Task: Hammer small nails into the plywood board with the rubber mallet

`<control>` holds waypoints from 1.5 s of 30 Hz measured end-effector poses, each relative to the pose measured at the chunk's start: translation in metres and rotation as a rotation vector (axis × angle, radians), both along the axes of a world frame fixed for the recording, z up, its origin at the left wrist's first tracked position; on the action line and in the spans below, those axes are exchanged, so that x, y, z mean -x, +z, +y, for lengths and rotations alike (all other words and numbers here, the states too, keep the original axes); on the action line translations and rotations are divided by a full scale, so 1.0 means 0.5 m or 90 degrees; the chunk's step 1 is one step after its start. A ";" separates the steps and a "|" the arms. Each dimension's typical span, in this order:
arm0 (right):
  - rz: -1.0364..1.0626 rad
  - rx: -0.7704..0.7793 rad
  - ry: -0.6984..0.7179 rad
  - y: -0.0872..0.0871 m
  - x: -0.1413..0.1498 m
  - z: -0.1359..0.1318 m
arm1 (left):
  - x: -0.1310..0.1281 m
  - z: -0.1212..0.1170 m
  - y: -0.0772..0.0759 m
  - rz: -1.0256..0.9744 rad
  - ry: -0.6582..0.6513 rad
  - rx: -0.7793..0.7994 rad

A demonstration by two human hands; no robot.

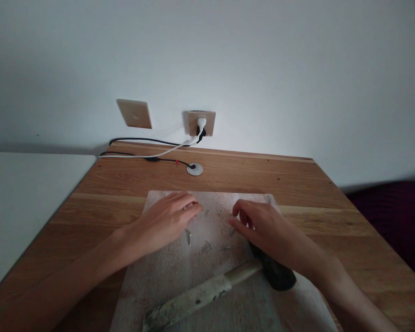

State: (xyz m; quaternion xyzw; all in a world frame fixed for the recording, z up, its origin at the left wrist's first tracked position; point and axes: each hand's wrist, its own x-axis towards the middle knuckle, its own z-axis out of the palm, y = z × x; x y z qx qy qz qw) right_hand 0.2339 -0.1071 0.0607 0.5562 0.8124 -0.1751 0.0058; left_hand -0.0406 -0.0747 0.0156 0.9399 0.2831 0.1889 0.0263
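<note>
My left hand rests over the far left of a worn whitish board; its fingers are bent, thumb and fingertips drawn together, and whatever they hold is hidden. Across from it, my right hand forms a loose pinch low over the board. A tiny greyish thing shows at its fingertips, too small to name. Two small nail-like specks show on the board between the hands. Nearer to me lie several loose nails. A hammer with a worn wooden handle lies across the board, its black head partly under my right wrist.
The board lies on a wooden table against a white wall. Black and white cables run along the back edge to a wall socket and a round cable grommet. A white surface adjoins at left; dark purple fabric is at right.
</note>
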 end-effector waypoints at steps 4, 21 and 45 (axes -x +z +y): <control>-0.150 -0.048 -0.039 0.000 0.008 0.023 | 0.001 0.009 -0.002 0.026 -0.013 0.021; -0.260 -0.004 0.022 -0.016 0.035 0.037 | -0.014 0.044 0.005 0.129 -0.076 -0.145; -0.075 -0.049 0.074 0.010 0.039 0.000 | -0.052 0.026 -0.008 0.071 -0.053 -0.020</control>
